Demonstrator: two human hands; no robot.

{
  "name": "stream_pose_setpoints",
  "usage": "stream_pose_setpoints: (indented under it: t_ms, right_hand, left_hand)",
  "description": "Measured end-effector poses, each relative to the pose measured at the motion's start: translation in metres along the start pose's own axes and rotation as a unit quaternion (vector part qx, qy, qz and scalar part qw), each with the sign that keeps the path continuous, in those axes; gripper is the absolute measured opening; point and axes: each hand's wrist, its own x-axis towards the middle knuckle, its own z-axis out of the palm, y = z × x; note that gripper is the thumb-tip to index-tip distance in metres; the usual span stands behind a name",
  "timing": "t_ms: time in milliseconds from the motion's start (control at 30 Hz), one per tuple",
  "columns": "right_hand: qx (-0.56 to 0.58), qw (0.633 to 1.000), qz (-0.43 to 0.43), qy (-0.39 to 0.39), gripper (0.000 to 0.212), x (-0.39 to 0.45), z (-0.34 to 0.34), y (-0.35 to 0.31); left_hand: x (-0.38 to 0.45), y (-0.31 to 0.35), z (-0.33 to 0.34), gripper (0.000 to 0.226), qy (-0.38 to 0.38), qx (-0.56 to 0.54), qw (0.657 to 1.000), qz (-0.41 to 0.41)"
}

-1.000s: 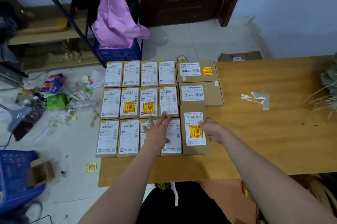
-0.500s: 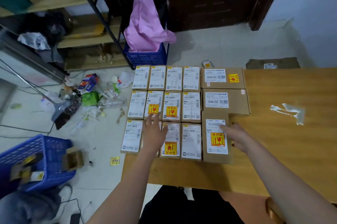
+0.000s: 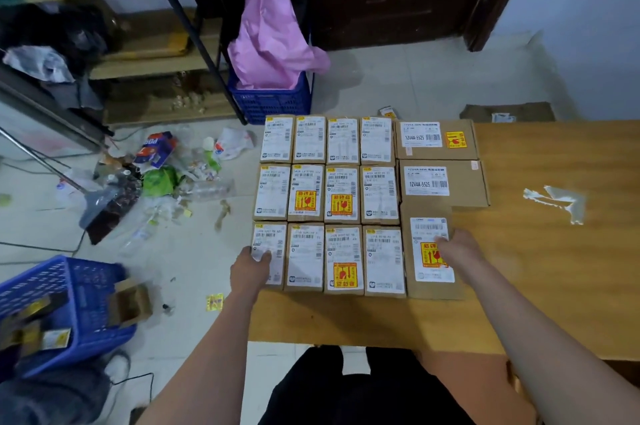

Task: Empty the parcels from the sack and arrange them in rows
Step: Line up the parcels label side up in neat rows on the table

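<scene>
Brown cardboard parcels with white labels lie in three rows on the left end of the wooden table (image 3: 540, 272). Each row has several small upright parcels (image 3: 341, 196) and a bigger box at its right end. My left hand (image 3: 249, 272) is at the table's left edge, thumb on top of the near-left parcel (image 3: 273, 241), gripping its side. My right hand (image 3: 457, 248) lies flat on the large near-right box (image 3: 429, 286), fingers over its label. A pink sack (image 3: 273, 37) hangs out of a blue crate (image 3: 270, 102) on the floor behind.
Two wide boxes (image 3: 436, 140) sit at the right ends of the far rows. A torn white scrap (image 3: 557, 199) lies on the table. Litter (image 3: 156, 179) covers the floor at left. A second blue crate (image 3: 69, 307) stands at near left, shelving (image 3: 145, 57) behind.
My left hand has slid from the middle of the near row to its left end and taken the near-left parcel's edge. My right hand has stayed on the large box. The camera has swung left.
</scene>
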Motion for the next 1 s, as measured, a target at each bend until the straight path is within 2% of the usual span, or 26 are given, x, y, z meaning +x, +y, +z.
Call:
stream_pose_setpoints:
  t_ms: [100,167,233,300,367,467,700,833,933,1000]
  right_hand:
    - [-0.015,1.0,0.017,-0.004,0.016,-0.006,-0.001,-0.006]
    - [-0.017,0.999,0.022,-0.018,0.009,-0.009,-0.004,-0.009]
    - [0.003,0.998,0.034,-0.051,0.012,-0.009,-0.008,-0.014]
    - [0.031,0.997,0.051,-0.051,0.03,-0.007,-0.015,-0.022]
    - [0.033,0.997,0.062,0.017,0.048,0.001,-0.027,-0.033]
    - [0.041,0.995,0.041,0.078,0.054,0.034,-0.048,-0.045]
    - [-0.032,0.997,0.061,0.033,0.076,0.109,-0.082,-0.067]
    - [-0.068,0.995,0.067,0.02,0.063,0.127,-0.083,-0.069]
    - [-0.053,0.996,0.07,0.0,0.066,0.138,-0.078,-0.065]
    - [-0.05,0.997,0.057,0.001,0.059,0.137,-0.072,-0.066]
  left_hand:
    - [0.005,-0.004,-0.004,0.039,-0.011,-0.014,1.0,0.008]
    - [0.009,-0.004,-0.01,0.041,-0.017,-0.027,0.999,-0.001]
    - [0.018,-0.003,-0.018,0.047,-0.028,-0.02,0.999,-0.009]
    - [0.032,0.007,-0.026,0.051,-0.025,-0.022,0.999,-0.008]
    - [0.043,0.026,-0.034,0.052,-0.01,-0.051,0.999,-0.002]
    - [0.058,0.065,-0.041,0.053,0.004,-0.082,0.996,0.02]
    - [0.104,0.118,-0.024,0.058,-0.01,-0.076,0.997,-0.004]
    - [0.117,0.123,-0.014,0.055,-0.007,-0.053,0.998,-0.027]
    - [0.119,0.124,-0.008,0.052,-0.001,-0.034,0.999,-0.024]
    - [0.121,0.121,-0.006,0.051,0.005,-0.013,1.0,-0.025]
